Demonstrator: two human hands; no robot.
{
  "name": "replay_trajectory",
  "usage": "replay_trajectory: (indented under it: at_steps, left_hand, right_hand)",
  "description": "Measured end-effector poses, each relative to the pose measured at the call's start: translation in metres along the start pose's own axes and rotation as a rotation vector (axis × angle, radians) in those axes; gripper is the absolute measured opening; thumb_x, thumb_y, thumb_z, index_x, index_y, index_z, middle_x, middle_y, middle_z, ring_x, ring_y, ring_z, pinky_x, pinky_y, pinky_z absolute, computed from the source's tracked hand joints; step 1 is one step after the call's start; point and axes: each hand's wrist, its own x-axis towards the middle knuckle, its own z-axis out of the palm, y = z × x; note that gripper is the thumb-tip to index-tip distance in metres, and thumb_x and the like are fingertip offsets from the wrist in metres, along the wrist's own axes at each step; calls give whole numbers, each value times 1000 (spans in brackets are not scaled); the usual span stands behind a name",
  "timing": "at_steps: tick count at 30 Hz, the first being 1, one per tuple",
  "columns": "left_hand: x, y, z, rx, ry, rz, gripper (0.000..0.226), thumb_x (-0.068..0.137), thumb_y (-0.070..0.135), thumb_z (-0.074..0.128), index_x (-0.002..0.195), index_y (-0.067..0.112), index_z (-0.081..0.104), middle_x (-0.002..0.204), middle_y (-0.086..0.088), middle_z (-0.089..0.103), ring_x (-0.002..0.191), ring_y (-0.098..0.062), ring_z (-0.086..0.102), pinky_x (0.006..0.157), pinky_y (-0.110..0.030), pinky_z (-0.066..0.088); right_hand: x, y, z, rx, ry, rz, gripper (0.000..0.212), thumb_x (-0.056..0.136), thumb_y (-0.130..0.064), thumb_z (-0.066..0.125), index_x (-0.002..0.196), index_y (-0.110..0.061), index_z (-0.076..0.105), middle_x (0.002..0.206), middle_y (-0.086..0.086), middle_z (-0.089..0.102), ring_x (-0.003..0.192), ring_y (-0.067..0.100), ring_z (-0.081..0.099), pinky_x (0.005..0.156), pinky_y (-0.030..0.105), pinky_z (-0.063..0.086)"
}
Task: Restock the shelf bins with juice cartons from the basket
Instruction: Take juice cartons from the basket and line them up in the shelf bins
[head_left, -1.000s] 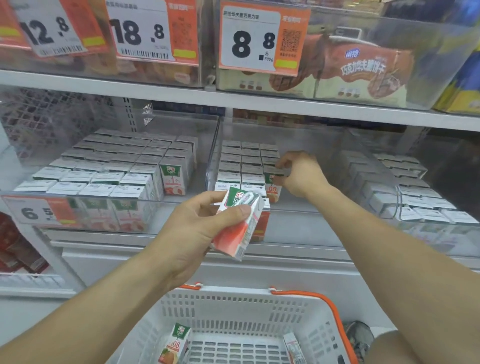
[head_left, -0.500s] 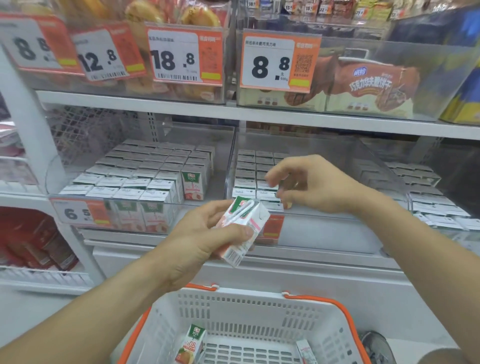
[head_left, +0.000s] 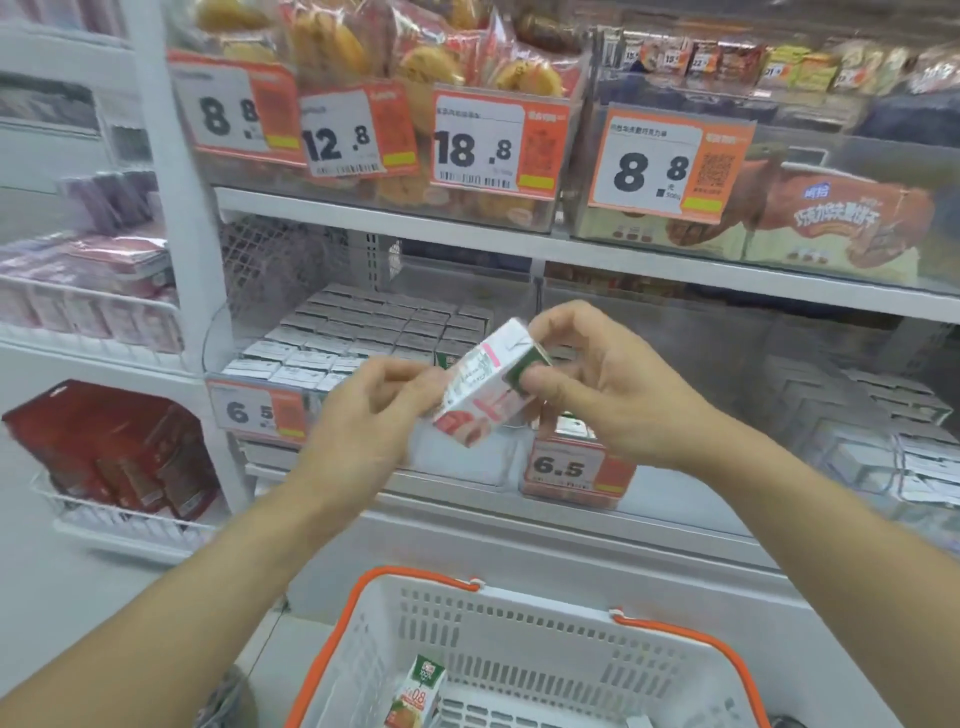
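A small white and pink juice carton (head_left: 485, 384) with a green top is held tilted in front of the shelf, between both hands. My right hand (head_left: 602, 382) pinches its green top end. My left hand (head_left: 374, 415) holds its lower left side with curled fingers. Behind them, clear shelf bins (head_left: 332, 343) hold rows of the same cartons. The white basket (head_left: 524, 644) with orange handles stands below, with one juice carton (head_left: 415, 696) upright in it.
Orange price tags reading 6.5 (head_left: 569, 467) hang on the bin fronts. The shelf above carries bagged bread (head_left: 415, 62) and a biscuit pack (head_left: 831, 223). A wire rack with red packs (head_left: 119, 452) stands at the left. A further carton bin (head_left: 878, 415) lies at right.
My right hand left the middle bin and came back to the carton, now gripping its top. The carton rose and turned between both hands. The camera tilted upward.
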Motion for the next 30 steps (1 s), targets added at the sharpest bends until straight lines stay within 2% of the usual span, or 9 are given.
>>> replay_trajectory:
  at_steps: [2, 6, 10, 14, 19, 22, 26, 28, 30]
  left_hand:
    - [10, -18, -11, 380, 262, 189, 31, 86, 31, 69, 116, 24, 65, 110, 11, 69, 106, -9, 61, 93, -26, 44]
    - [24, -62, -16, 867, 146, 239, 56, 80, 41, 70, 132, 24, 56, 132, 3, 56, 127, -20, 45, 104, -39, 31]
    - [31, -77, -14, 886, 278, 294, 38, 82, 36, 76, 116, 27, 66, 120, 8, 61, 119, -18, 49, 95, -33, 19]
    - [35, -77, -12, 799, 395, 328, 24, 78, 36, 80, 99, 27, 72, 103, 11, 66, 107, -17, 55, 85, -28, 15]
    - [37, -75, -12, 805, 406, 335, 22, 77, 41, 80, 93, 28, 72, 99, 12, 66, 107, -18, 54, 81, -27, 12]
    - [37, -76, -11, 841, 403, 349, 24, 78, 39, 79, 96, 25, 71, 101, 9, 66, 109, -20, 53, 82, -28, 13]
    - [28, -62, -8, 761, 350, 561, 14, 81, 21, 76, 92, 17, 68, 93, 4, 62, 96, -22, 56, 84, -35, 38]
    - [15, -55, -1, 663, 198, 586, 8, 83, 14, 72, 89, 16, 67, 86, 7, 59, 83, -16, 57, 75, -32, 45]
    - [-4, -61, 10, 654, -26, 455, 6, 84, 16, 70, 88, 19, 66, 84, 10, 61, 76, -12, 60, 71, -32, 49]
  right_hand:
    - [19, -4, 10, -233, 182, -27, 19, 97, -17, 61, 108, -19, 46, 106, 4, 65, 74, 24, 70, 68, 44, 59]
    - [69, 7, 32, -654, 172, 106, 34, 96, -24, 63, 121, -18, 42, 124, 7, 55, 96, 28, 62, 86, 43, 52]
    - [116, 34, 59, -819, 88, 343, 48, 95, -18, 64, 133, -4, 38, 124, 19, 55, 104, 36, 59, 76, 35, 44]
    - [143, 53, 76, -827, 102, 459, 31, 94, -8, 62, 120, 1, 49, 112, 17, 62, 89, 30, 59, 68, 29, 43]
    - [129, 54, 78, -823, 31, 500, 47, 92, 0, 56, 137, -5, 44, 137, 26, 44, 113, 37, 60, 91, 35, 49]
    - [102, 36, 74, -766, 100, 346, 50, 89, 7, 51, 135, -12, 48, 139, 16, 34, 94, 32, 65, 84, 35, 52]
    - [44, 17, 77, -615, 310, -189, 27, 89, 3, 53, 108, -15, 59, 114, 0, 45, 82, 18, 59, 74, 39, 53]
    - [12, 20, 80, -520, 349, -344, 19, 87, 4, 56, 97, -11, 61, 103, 0, 49, 78, 14, 56, 67, 31, 50]
    - [-18, 40, 89, -422, 350, -325, 19, 85, 7, 57, 94, -10, 60, 99, 0, 50, 77, 11, 54, 65, 22, 47]
